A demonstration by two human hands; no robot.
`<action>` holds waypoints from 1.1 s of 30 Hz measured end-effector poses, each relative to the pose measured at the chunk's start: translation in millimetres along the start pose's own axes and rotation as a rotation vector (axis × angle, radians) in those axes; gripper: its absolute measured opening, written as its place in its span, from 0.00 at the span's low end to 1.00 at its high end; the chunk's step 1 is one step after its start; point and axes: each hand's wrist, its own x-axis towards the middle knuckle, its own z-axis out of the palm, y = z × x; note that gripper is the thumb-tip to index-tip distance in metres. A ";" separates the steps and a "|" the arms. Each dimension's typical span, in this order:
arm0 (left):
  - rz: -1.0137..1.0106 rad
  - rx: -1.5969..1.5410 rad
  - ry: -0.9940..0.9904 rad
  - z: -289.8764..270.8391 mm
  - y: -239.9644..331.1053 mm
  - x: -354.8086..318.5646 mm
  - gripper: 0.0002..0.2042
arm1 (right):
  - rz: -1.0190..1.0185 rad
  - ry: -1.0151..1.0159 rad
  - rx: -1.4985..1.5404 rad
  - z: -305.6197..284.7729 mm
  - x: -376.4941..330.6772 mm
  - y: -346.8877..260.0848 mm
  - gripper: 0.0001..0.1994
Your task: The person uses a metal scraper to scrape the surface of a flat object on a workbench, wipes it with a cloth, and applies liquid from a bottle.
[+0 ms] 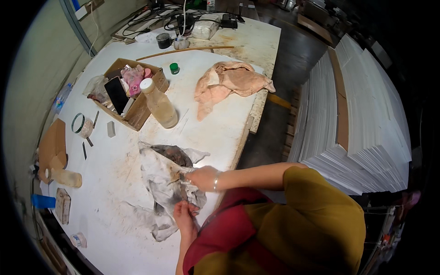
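A white rag (158,176) with grey and dark stains lies crumpled on the white tabletop near its front edge. My right hand (204,178), a bangle on its wrist, is closed on a bunched part of this rag. Just below it, my left hand (184,214) has its fingers pinched together at the rag's near side. Between the two hands runs a narrow greyish strip, partly covered by cloth and fingers; I cannot make out its kind. Beyond the rag stands a capped bottle (161,107) of cloudy, yellowish liquid.
A cardboard box (137,114) holds a phone and small items. A peach cloth (224,85) lies at the table's right edge. A small green-capped jar (174,68), a grey block (111,129) and a second bottle (66,178) stand around. Stacked white sheets (362,114) rise at right.
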 end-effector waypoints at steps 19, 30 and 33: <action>-0.126 0.085 -0.119 -5.1 13.8 0.0 0.11 | -0.085 0.067 0.075 7.0 -0.1 13.1 0.09; -0.024 -0.039 -0.009 4.2 0.2 1.5 0.09 | -0.140 0.134 0.160 31.0 -17.3 15.9 0.08; 0.015 0.086 -0.049 5.7 -1.8 8.6 0.10 | -0.240 0.117 0.164 54.9 -12.4 44.1 0.12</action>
